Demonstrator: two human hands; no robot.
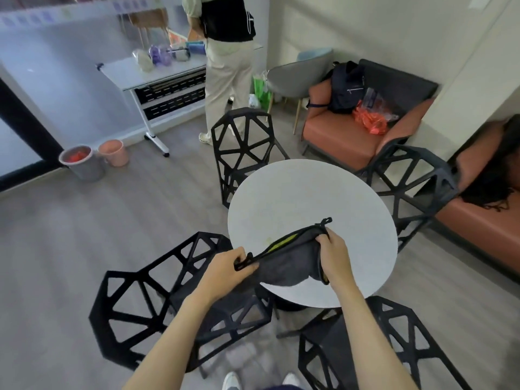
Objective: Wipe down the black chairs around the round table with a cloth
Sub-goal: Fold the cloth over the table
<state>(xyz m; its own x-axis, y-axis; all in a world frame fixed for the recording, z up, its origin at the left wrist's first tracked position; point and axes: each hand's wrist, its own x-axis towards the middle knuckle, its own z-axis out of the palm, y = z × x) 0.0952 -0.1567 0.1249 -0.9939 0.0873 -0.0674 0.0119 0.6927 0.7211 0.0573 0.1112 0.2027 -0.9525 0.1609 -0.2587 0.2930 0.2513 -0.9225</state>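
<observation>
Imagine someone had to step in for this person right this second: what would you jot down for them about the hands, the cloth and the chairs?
Left hand grips one end of the dark cloth; right hand grips the other end, holding it stretched over the near edge of the round table.
Four black chairs ring the table: near left, near right, far left, far right.
Done: cloth is in hand; whether any chair is wiped cannot be told.
Left: wipe the chairs; the cloth touches none now.
</observation>
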